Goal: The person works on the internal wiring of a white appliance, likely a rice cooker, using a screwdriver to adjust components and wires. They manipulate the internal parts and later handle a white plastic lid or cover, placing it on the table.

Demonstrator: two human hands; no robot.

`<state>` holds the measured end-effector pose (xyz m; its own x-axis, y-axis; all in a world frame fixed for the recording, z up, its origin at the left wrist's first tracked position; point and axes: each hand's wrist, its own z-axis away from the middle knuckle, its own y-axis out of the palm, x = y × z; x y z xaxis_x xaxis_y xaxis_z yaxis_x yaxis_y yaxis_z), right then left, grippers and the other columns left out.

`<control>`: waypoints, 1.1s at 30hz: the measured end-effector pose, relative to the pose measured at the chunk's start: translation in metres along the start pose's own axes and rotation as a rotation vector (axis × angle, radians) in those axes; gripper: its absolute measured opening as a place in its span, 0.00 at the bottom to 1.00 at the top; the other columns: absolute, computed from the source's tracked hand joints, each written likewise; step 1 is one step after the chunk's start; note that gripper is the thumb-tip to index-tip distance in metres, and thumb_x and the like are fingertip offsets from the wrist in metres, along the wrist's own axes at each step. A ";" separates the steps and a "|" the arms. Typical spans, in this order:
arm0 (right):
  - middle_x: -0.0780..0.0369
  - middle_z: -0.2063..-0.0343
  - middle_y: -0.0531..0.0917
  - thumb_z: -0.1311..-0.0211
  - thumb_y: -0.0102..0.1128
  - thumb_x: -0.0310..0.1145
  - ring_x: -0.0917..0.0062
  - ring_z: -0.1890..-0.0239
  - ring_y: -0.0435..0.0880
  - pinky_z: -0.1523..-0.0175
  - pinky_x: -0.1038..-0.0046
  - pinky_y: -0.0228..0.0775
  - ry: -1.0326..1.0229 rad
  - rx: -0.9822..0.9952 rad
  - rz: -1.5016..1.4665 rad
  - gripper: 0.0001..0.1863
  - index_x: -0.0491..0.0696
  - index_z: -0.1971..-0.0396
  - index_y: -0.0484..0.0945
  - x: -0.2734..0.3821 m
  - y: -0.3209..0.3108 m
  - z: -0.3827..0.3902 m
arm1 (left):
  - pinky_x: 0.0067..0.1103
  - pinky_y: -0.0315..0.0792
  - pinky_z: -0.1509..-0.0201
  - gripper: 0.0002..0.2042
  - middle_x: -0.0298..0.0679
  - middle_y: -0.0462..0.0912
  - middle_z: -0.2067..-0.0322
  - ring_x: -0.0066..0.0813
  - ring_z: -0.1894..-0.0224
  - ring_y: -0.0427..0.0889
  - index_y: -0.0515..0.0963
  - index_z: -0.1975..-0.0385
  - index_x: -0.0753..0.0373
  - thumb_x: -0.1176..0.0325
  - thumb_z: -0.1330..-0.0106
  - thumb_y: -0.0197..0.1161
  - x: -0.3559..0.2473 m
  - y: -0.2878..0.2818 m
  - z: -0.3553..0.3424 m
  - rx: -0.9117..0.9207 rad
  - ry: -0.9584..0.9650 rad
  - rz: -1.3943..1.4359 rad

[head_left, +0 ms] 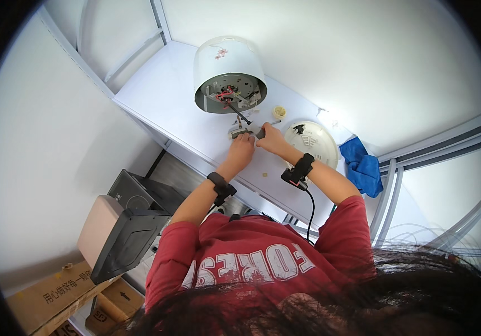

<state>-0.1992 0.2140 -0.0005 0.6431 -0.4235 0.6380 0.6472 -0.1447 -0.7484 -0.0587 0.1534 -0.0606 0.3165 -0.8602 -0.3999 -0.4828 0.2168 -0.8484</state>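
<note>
On the white table a white rice cooker body [226,59] lies tipped over, its underside facing me, with red wires and metal parts visible inside. A black cord [240,116] reaches from it towards my hands. My left hand [243,148] is closed on a small pale rectangular part [238,133] lying low over the tabletop. Beside it, my right hand [272,140] pinches a dark grey piece [260,134], too small to name. A thin rod [273,122] shows just beyond the right fingers. The round cream base cover [318,147] lies right of my right hand.
A small tub [279,112] with yellowish contents stands behind my hands. A blue cloth [361,168] hangs at the table's right end. A small yellowish piece [264,175] lies near the front edge. At lower left are a pink-and-black appliance [123,229] and cardboard boxes [55,299].
</note>
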 end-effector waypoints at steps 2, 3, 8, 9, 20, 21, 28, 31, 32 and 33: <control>0.48 0.66 0.80 0.64 0.67 0.39 0.57 0.62 0.80 0.59 0.64 0.72 0.042 0.035 -0.011 0.31 0.39 0.57 0.69 0.005 -0.001 0.003 | 0.34 0.71 0.55 0.08 0.44 0.74 0.66 0.42 0.58 0.74 0.73 0.67 0.64 0.71 0.45 0.59 0.000 -0.004 0.002 0.062 -0.048 -0.002; 0.48 0.66 0.80 0.63 0.67 0.39 0.57 0.62 0.80 0.58 0.64 0.72 0.063 0.053 -0.016 0.31 0.39 0.57 0.69 0.008 -0.001 0.005 | 0.33 0.71 0.55 0.08 0.44 0.74 0.66 0.43 0.58 0.74 0.73 0.66 0.64 0.72 0.45 0.59 0.000 -0.006 0.003 0.093 -0.073 -0.002; 0.47 0.66 0.79 0.60 0.64 0.39 0.54 0.62 0.80 0.58 0.62 0.72 0.008 0.039 -0.007 0.29 0.40 0.56 0.68 0.012 0.000 0.009 | 0.35 0.73 0.61 0.06 0.47 0.76 0.68 0.46 0.64 0.77 0.71 0.68 0.64 0.72 0.43 0.57 0.002 -0.010 0.002 0.014 -0.117 0.051; 0.46 0.66 0.79 0.59 0.64 0.38 0.53 0.62 0.79 0.58 0.62 0.71 -0.008 0.030 -0.011 0.28 0.40 0.57 0.68 0.012 0.000 0.010 | 0.36 0.73 0.63 0.05 0.47 0.77 0.69 0.47 0.65 0.78 0.71 0.68 0.64 0.72 0.42 0.57 0.002 -0.014 0.000 0.007 -0.178 0.077; 0.48 0.70 0.80 0.53 0.60 0.39 0.53 0.66 0.80 0.60 0.60 0.71 -0.126 0.052 0.002 0.26 0.42 0.54 0.67 0.025 -0.001 0.025 | 0.30 0.71 0.69 0.06 0.46 0.77 0.76 0.44 0.73 0.77 0.79 0.73 0.65 0.70 0.46 0.66 0.038 -0.078 -0.004 -0.230 -0.357 0.241; 0.48 0.70 0.80 0.52 0.60 0.39 0.54 0.67 0.80 0.61 0.60 0.71 -0.125 0.063 0.010 0.27 0.42 0.54 0.67 0.027 0.000 0.028 | 0.29 0.71 0.69 0.06 0.46 0.77 0.76 0.43 0.74 0.77 0.80 0.73 0.64 0.70 0.47 0.66 0.040 -0.079 -0.003 -0.232 -0.395 0.242; 0.48 0.71 0.80 0.51 0.59 0.41 0.55 0.70 0.81 0.64 0.60 0.72 -0.092 0.193 0.032 0.26 0.42 0.54 0.66 0.028 0.003 0.041 | 0.29 0.73 0.66 0.05 0.47 0.77 0.74 0.42 0.73 0.78 0.80 0.70 0.67 0.76 0.46 0.61 0.054 -0.072 0.004 -0.394 -0.435 0.343; 0.47 0.70 0.80 0.51 0.59 0.41 0.53 0.67 0.80 0.62 0.58 0.71 -0.101 0.227 0.066 0.25 0.42 0.57 0.67 0.030 0.003 0.047 | 0.30 0.73 0.65 0.06 0.48 0.77 0.73 0.43 0.72 0.78 0.80 0.69 0.67 0.78 0.46 0.59 0.058 -0.073 0.002 -0.422 -0.419 0.325; 0.46 0.70 0.80 0.51 0.59 0.41 0.52 0.66 0.80 0.61 0.57 0.71 -0.125 0.222 0.081 0.24 0.42 0.57 0.67 0.028 0.004 0.048 | 0.30 0.73 0.65 0.06 0.48 0.78 0.72 0.43 0.72 0.78 0.80 0.69 0.67 0.78 0.46 0.58 0.059 -0.073 0.002 -0.419 -0.419 0.327; 0.46 0.70 0.80 0.51 0.59 0.40 0.51 0.65 0.79 0.60 0.57 0.70 -0.148 0.216 0.095 0.24 0.42 0.58 0.67 0.026 0.006 0.049 | 0.30 0.72 0.65 0.07 0.48 0.78 0.72 0.44 0.72 0.78 0.80 0.68 0.67 0.78 0.45 0.58 0.059 -0.074 0.002 -0.416 -0.420 0.329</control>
<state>-0.1586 0.2462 0.0204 0.7474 -0.2882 0.5986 0.6435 0.0898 -0.7602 -0.0029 0.0873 -0.0218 0.3489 -0.5090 -0.7869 -0.8558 0.1691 -0.4889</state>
